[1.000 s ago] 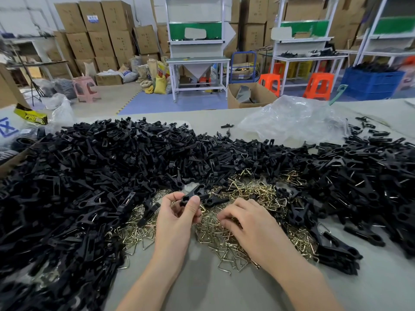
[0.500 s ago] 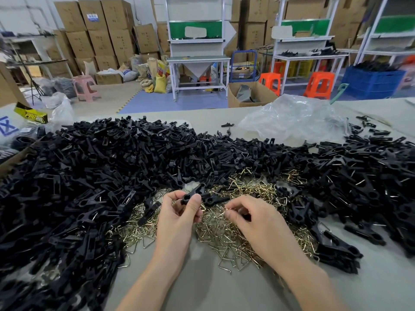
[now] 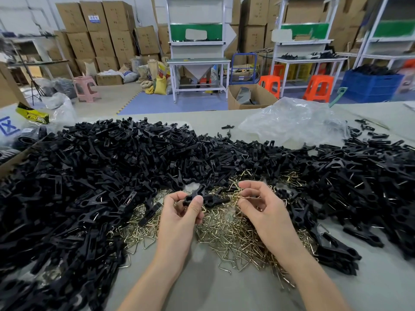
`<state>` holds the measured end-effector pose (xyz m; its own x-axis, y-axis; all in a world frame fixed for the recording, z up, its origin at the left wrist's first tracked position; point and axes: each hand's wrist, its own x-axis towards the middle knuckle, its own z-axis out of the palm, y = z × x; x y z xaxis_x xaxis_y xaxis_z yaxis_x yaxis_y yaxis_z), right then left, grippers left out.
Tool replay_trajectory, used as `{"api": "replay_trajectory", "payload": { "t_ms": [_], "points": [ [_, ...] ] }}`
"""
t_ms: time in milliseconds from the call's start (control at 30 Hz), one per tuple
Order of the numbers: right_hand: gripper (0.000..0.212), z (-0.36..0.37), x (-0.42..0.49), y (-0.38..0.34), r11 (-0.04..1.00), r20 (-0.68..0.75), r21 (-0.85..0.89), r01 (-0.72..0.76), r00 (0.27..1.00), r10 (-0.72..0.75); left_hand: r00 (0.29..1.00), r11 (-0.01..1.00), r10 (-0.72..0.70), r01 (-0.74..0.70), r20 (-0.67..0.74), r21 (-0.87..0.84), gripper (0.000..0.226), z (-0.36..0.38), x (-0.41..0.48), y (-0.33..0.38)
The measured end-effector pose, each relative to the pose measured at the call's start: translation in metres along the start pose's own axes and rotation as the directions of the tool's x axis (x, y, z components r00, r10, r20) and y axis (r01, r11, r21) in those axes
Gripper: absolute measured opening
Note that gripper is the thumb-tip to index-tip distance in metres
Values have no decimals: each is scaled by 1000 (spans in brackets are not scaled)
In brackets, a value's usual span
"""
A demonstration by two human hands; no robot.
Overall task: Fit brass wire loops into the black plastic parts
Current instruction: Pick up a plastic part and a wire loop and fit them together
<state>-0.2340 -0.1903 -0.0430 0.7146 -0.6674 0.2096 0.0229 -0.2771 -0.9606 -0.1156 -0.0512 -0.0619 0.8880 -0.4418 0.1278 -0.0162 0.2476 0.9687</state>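
Left hand point(image 3: 179, 215) pinching a black plastic part point(image 3: 203, 197), right hand point(image 3: 266, 212) pinching a brass wire loop point(image 3: 245, 196) just beside it, I risk the thin loop slipping into the pile point(image 3: 224, 241) beneath.

This is a factory assembly workshop. Cardboard boxes point(image 3: 96, 30) are stacked high along the back wall. White metal workbenches point(image 3: 198, 61) stand on the floor near orange stools point(image 3: 317, 87) and a blue crate point(image 3: 370, 86). The grey worktop point(image 3: 202, 288) carries bulk heaps of black plastic parts point(image 3: 112, 164) and brass wire loops point(image 3: 229, 239).

black plastic parts point(image 3: 112, 167), brass wire loops point(image 3: 226, 232), orange stools point(image 3: 317, 86)
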Motion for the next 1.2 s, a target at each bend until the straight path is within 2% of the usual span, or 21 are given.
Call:
{"api": "replay_trajectory", "payload": {
  "t_ms": [167,367,433,500,533,567,600,700,800,867,933,1033,1200],
  "points": [
    [29,3,0,2,996,23,-75,51,998,-50,1000,1000,-2,2,2,1,24,1,1,0],
    [40,3,0,1,986,4,-74,149,989,-150,1000,1000,-9,9,-2,-9,23,1,2,-1],
    [37,2,-1,1,962,-1,-178,206,978,-209,1000,1000,-12,12,-1,-15,23,2,2,-1],
    [31,3,-1,6,871,115,-429,240,971,-210,1000,1000,-15,15,0,-17,22,2,2,0],
    [33,4,-1,9,780,199,-567,266,963,-183,1000,1000,-17,17,-2,-20,22,2,2,0],
    [35,6,-2,12,692,263,-659,296,952,-157,1000,1000,-18,18,-4,-22,22,2,2,0],
    [36,6,-1,13,650,293,-693,311,946,-141,1000,1000,-19,19,-5,-21,22,2,2,0],
    [28,8,-2,8,711,275,-632,307,947,-164,1000,1000,-15,15,-2,-10,23,2,2,0],
    [22,10,-6,3,856,166,-446,262,964,-208,1000,1000,-6,6,-3,-10,22,1,3,-2],
    [17,9,-7,0,913,85,-328,242,970,-227,1000,1000,-6,6,9,-4,21,1,3,-3],
    [13,9,-7,-3,952,48,-239,190,982,-184,1000,1000,-3,3,17,7,21,1,3,-3],
    [6,10,-7,-1,968,35,-218,128,992,-123,1000,1000,-6,6,-1,-1,23,1,3,-2],
    [8,8,-4,-1,964,-61,-225,142,985,-159,1000,1000,-16,16,7,1,22,2,2,0]
  ]
}}
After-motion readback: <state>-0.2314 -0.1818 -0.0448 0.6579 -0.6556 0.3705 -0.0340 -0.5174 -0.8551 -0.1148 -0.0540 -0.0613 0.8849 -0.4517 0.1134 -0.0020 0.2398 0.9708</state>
